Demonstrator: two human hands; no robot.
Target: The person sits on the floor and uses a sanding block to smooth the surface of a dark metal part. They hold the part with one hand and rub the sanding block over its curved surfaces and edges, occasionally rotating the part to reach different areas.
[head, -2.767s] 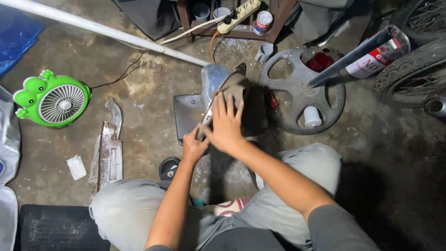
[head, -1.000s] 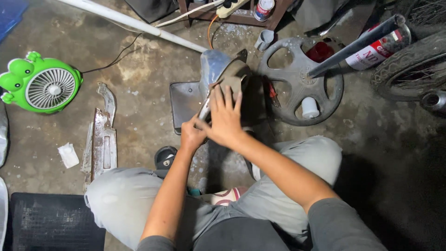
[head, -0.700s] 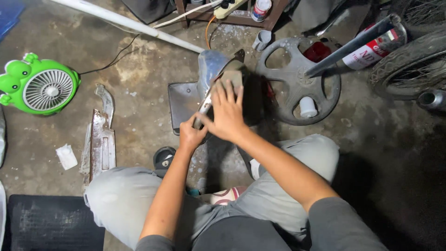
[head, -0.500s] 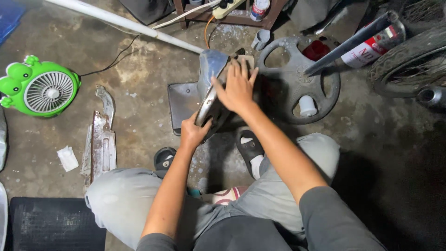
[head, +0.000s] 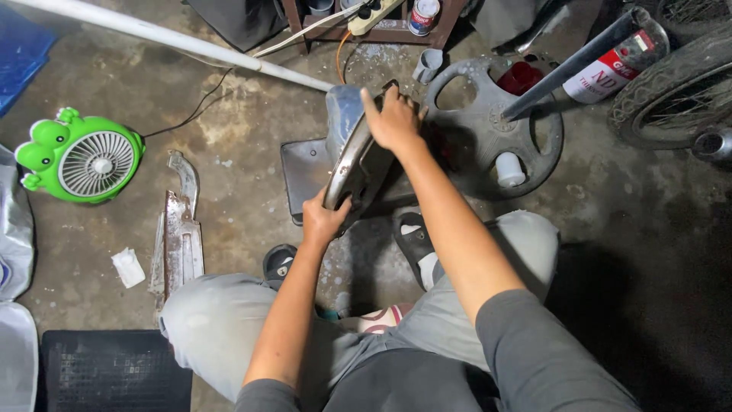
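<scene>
The curved metal panel [head: 352, 164] stands tilted on edge. The left hand [head: 324, 220] grips its six-o'clock end; the right hand [head: 393, 118] clasps its twelve-o'clock end.

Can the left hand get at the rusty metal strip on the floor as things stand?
Probably not right away: the left hand grips the lower end of the curved metal panel. The rusty metal strip lies uncovered left of the knee.

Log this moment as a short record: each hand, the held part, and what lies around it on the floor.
left hand: grips lower end of curved metal panel
right hand: on panel's upper edge
panel: tilted on edge, above dark flat plate
right of it: dark wheel cover on floor
left of it: worn metal piece, green fan
floor: stained concrete
</scene>
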